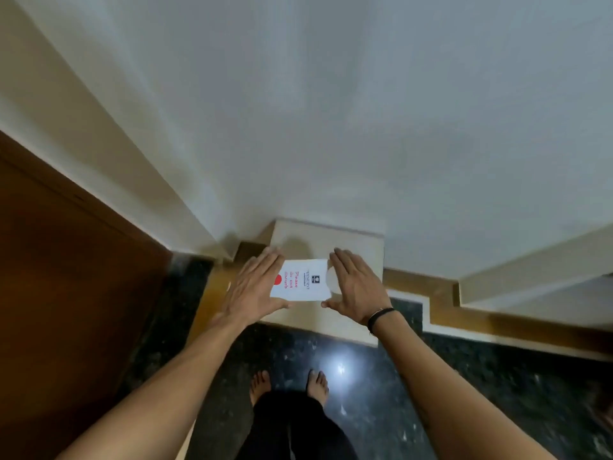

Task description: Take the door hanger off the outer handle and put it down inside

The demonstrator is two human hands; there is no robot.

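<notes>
A white door hanger (303, 280) with red print and a red dot lies flat over a cream ledge (351, 250) against the wall. My left hand (253, 285) rests at its left end, fingers straight and together, thumb under the near edge. My right hand (356, 283) is at the hanger's right end, by its round cut-out, fingers flat, thumb touching the near corner. Both hands hold the hanger between them by its ends. No door handle is in view.
A brown wooden door (59, 293) fills the left side. The white wall (331, 127) rises ahead. The floor (414, 393) is dark polished stone with a tan and white border; my bare feet (288, 383) stand on it.
</notes>
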